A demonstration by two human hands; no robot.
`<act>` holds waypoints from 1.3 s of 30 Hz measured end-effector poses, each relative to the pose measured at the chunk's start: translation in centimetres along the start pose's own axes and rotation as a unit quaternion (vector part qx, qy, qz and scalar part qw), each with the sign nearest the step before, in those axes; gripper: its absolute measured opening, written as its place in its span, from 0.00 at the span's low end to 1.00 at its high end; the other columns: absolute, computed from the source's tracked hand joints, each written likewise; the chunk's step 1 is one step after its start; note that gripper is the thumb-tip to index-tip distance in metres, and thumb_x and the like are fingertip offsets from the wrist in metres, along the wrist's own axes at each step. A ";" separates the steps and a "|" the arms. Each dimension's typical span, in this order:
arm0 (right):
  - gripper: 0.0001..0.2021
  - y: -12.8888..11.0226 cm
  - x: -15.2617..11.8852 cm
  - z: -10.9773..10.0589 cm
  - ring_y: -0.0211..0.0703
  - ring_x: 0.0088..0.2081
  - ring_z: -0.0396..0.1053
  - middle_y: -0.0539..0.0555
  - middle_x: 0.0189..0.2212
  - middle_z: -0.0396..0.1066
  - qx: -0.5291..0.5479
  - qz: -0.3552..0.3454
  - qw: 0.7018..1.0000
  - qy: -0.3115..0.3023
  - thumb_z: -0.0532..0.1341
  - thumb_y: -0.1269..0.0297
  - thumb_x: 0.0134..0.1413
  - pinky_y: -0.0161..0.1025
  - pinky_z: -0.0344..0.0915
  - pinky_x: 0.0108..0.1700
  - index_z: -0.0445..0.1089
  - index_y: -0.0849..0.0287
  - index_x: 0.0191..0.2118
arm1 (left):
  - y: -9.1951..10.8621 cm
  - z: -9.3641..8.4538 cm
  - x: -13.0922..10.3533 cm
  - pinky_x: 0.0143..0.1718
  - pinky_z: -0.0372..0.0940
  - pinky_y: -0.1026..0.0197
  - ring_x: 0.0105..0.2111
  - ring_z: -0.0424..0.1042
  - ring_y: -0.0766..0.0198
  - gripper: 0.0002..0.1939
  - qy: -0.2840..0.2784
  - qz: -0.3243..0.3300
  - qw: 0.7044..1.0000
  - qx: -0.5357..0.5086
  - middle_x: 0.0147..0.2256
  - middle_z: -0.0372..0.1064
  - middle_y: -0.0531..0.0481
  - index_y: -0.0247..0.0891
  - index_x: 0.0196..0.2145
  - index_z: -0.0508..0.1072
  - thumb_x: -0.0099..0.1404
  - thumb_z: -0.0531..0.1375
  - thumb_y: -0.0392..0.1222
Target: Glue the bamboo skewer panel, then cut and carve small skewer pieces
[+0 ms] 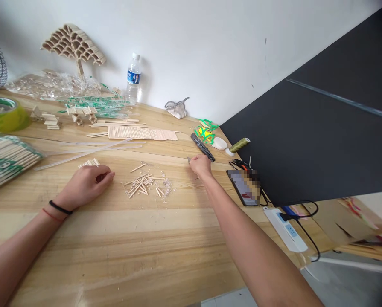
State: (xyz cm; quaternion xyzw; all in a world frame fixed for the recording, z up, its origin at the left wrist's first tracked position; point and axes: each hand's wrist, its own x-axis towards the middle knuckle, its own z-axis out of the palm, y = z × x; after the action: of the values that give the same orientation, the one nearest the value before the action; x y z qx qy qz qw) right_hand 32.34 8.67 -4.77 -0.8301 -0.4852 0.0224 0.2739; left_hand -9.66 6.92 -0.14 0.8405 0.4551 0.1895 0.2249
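My right hand [200,165] is closed in a fist near the right part of the table. A small grey tip pokes out at its left side; what it belongs to is hidden. Just behind that fist lies a long black tool [202,147], perhaps a stapler or cutter. On the left, my left hand [86,183] rests with curled fingers, and anything within them is hidden. A small row of joined sticks [88,163] shows behind it. Between the hands lie short cut wooden sticks [142,185] with shavings. Farther back is a flat panel of sticks [141,133].
At the back stand a stick-built tree [72,44] and a water bottle [133,79]. Green-yellow tape [7,117] and packed sticks [8,164] are at left. A phone [243,187], thread spool [240,146] and power strip [285,230] line the right side.
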 end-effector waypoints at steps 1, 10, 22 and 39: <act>0.06 0.0 0.0 0.0 0.50 0.27 0.75 0.54 0.17 0.72 0.007 0.012 1.000 -0.002 0.63 0.71 0.40 0.39 0.68 0.34 0.71 0.57 0.18 | 0.0 0.0 0.0 0.31 0.57 0.59 0.25 0.66 0.61 0.19 0.002 -0.001 1.000 -0.001 0.23 0.67 0.50 0.41 0.24 0.64 0.68 0.51 0.53; 0.05 -0.1 -1.3 -1.4 0.44 0.28 0.73 0.53 0.23 0.76 0.080 0.021 0.995 -0.053 0.62 0.66 0.44 0.36 0.67 0.32 0.75 0.58 0.25 | -0.3 0.1 -0.1 0.30 0.56 0.59 0.25 0.65 0.62 0.20 0.007 0.007 1.000 0.005 0.22 0.66 0.51 0.41 0.23 0.63 0.69 0.50 0.54; 0.06 1.0 -0.9 -2.4 0.48 0.33 0.75 0.53 0.24 0.77 0.032 0.012 0.999 -0.026 0.60 0.73 0.41 0.41 0.69 0.44 0.72 0.56 0.20 | -0.3 0.1 -0.2 0.31 0.56 0.60 0.26 0.66 0.62 0.20 0.000 0.005 1.000 0.007 0.24 0.68 0.50 0.41 0.25 0.65 0.70 0.49 0.54; 0.08 -0.1 -1.6 -0.8 0.53 0.36 0.75 0.60 0.30 0.80 -0.013 0.000 1.000 0.010 0.58 0.74 0.47 0.44 0.67 0.44 0.75 0.59 0.26 | -0.5 0.3 -0.2 0.31 0.56 0.59 0.26 0.65 0.62 0.21 -0.001 0.000 1.000 0.005 0.23 0.66 0.51 0.41 0.24 0.63 0.70 0.48 0.55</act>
State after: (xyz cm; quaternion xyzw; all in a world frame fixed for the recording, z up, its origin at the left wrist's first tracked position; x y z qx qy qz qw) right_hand 31.63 7.03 -4.44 -0.8338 -0.4827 0.0074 0.2678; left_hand -9.93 6.98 -0.73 0.8416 0.4561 0.1861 0.2215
